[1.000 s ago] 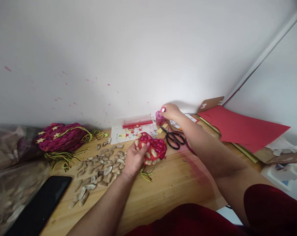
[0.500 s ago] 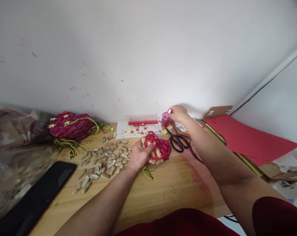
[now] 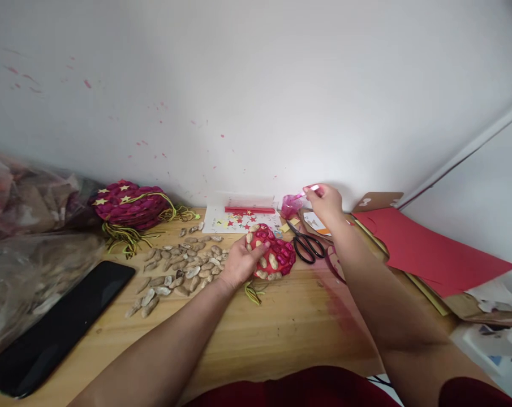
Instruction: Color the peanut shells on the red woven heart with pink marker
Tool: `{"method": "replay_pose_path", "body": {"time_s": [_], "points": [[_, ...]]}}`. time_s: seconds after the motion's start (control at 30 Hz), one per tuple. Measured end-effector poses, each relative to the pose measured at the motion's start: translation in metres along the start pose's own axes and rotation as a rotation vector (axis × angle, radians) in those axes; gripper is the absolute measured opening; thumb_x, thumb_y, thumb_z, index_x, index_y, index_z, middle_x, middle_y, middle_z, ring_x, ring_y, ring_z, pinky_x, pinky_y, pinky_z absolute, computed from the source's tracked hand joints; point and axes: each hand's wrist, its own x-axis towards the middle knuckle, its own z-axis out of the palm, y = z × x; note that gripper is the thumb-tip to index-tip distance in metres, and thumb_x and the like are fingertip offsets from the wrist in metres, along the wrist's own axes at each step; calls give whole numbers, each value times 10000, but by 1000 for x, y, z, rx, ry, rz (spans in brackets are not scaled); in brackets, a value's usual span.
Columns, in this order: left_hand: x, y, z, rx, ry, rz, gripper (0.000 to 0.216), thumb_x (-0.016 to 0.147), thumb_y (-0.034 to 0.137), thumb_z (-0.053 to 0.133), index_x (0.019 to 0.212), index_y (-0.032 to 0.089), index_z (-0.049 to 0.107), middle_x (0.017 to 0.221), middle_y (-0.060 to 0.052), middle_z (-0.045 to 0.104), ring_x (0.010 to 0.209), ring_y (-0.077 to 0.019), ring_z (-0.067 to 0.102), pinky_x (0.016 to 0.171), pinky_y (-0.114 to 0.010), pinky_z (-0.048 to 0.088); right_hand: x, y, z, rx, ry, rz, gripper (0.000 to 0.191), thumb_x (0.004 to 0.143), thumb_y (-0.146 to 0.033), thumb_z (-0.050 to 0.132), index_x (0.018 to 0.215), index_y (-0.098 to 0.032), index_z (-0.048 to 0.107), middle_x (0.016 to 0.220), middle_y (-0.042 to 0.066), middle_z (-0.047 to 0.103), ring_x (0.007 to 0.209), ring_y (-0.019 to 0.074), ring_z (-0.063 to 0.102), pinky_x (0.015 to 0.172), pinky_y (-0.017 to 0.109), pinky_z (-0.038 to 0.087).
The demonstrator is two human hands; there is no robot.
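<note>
My left hand [image 3: 241, 261] is closed on a red heart-shaped craft piece [image 3: 271, 263], its thumb on the front. Peanut shells cover the heart; those on its right side and top are painted magenta, the others are bare. A yellow-green tassel [image 3: 253, 294] hangs below it. My right hand [image 3: 327, 202] pinches a thin white-ended paintbrush [image 3: 314, 187], whose lower part points left over a clear cup of pink paint [image 3: 290, 207]. Black-handled scissors [image 3: 309, 246] lie between the heart and my right forearm.
Loose peanut shells [image 3: 183, 265] spread left of my left hand. Farther left are a black phone [image 3: 64, 322], plastic bags [image 3: 39, 282] and stacked magenta braided pieces [image 3: 130, 206] with stars. Paper with small stars [image 3: 215, 221] lies near the wall; red card [image 3: 434, 243] is at right.
My right hand has moved up and to the right, drawing the paintbrush away from the paint cup. My left hand still holds the heart in about the same place. The view has shifted slightly.
</note>
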Motion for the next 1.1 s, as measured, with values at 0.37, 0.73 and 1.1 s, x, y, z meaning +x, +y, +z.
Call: {"method": "replay_pose_path", "body": {"time_s": [0.37,0.73,1.1], "points": [[-10,14,11,-34,32,-10,504,590,429,968,933,154,720,722,-64,782,572,-221,724,584,-322,596,-101,-23,1,855,3,100,482,695,-621,853,786,-248,561,558,-81,510,473,109,458,440,244,395],[-36,29,14,4,-21,-122,554,515,450,997,892,144,730,736,-92,795,576,-232,732,598,-341,605,-137,-30,2,660,27,-173,340,885,-550,700,901,-242,556,715,-38,628,610,143,585,594,282,471],[-38,14,-7,-17,-67,-129,540,596,448,976,975,145,739,822,-97,808,640,-256,757,643,-360,608,-148,-27,5,459,-48,-413,153,969,-371,664,927,-242,593,863,17,702,726,169,634,653,313,494]]}}
